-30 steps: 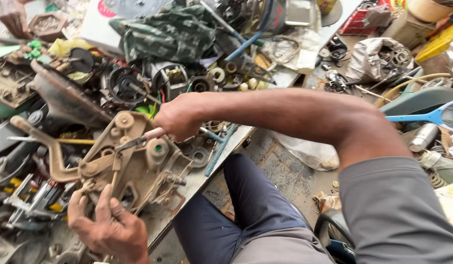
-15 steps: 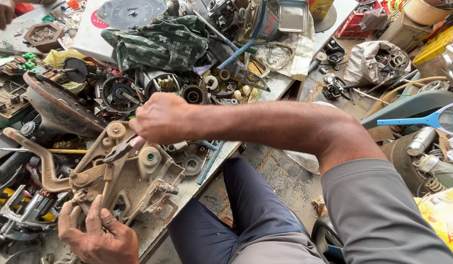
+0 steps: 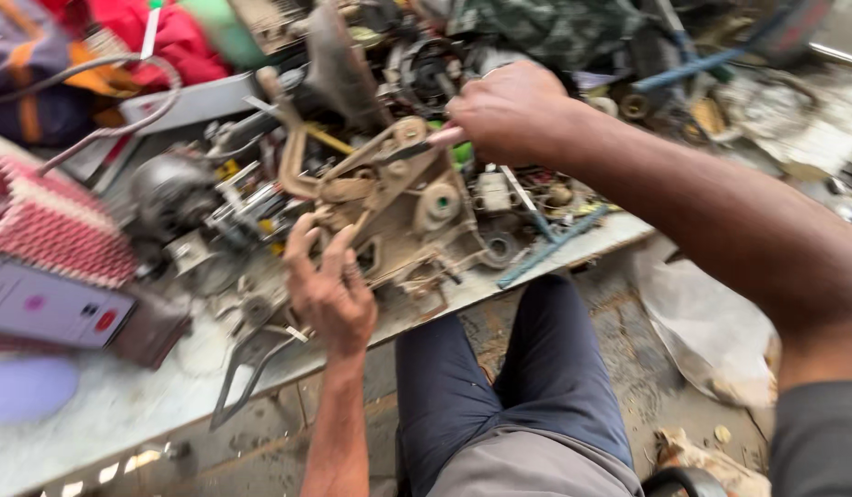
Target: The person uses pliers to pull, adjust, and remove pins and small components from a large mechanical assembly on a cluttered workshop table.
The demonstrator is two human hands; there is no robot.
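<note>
Head view, looking down at my desk (image 3: pixel 104 414). My left hand (image 3: pixel 332 293) rests with fingers spread on the near side of a dirty tan metal mechanism (image 3: pixel 398 207), a plate-like assembly with a curved lever arm, and braces it without closing around it. My right hand (image 3: pixel 513 110) is clenched around the pink handle of a hand tool (image 3: pixel 424 143), probably pliers, whose dark tip meets the upper part of the mechanism. That assembly lies near the front edge of the desk, amid heaped scrap parts.

Risks, as I judge them: the tool tip could slip off the greasy part and jab toward my left fingers, which lie close below it. Because my left hand only presses and does not grip, a hard pull might drag the mechanism over the desk edge onto my lap (image 3: pixel 536 368). Small loose parts nearby could also be knocked to the floor.

Count: two hands, one tool, one tan mechanism, one blue rod (image 3: pixel 553 247) lying just right of it, one grey motor-like body (image 3: pixel 168 193) to its left, one red-and-white patterned block (image 3: pixel 49 225) farther left. Motion blur leaves the remaining clutter uncountable.
</note>
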